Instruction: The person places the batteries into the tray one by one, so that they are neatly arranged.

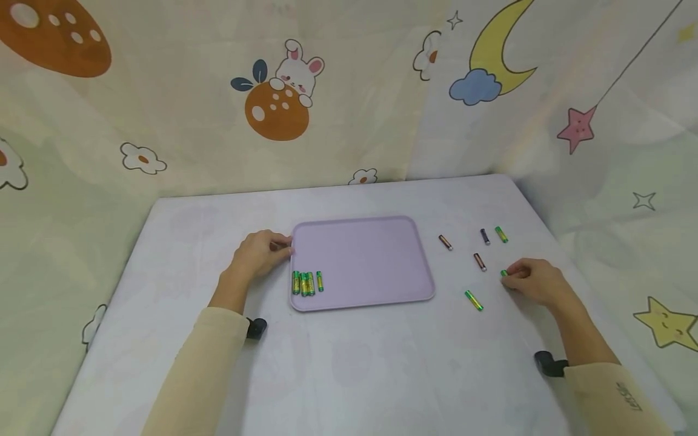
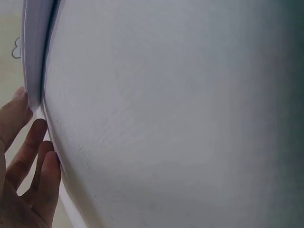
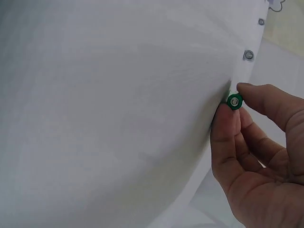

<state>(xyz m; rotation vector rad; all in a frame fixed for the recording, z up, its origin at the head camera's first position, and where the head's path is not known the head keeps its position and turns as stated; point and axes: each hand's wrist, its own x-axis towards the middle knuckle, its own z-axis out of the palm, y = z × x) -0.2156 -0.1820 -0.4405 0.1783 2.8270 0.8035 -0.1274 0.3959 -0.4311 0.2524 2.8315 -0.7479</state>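
Observation:
My left hand is at the left edge of the lilac tray; its thumb and fingertips touch the rim. Inside the tray's lower left corner, several green batteries stand in a row side by side. To the right of the tray, my right hand pinches a small green battery between thumb and fingers, one end facing the right wrist camera. Nearby on the table lie a green battery, a copper-coloured battery, a second copper-coloured one, a dark battery and another green battery.
A white cloth covers the table. Printed curtains enclose it behind and at both sides. Dark camera mounts are strapped at both wrists.

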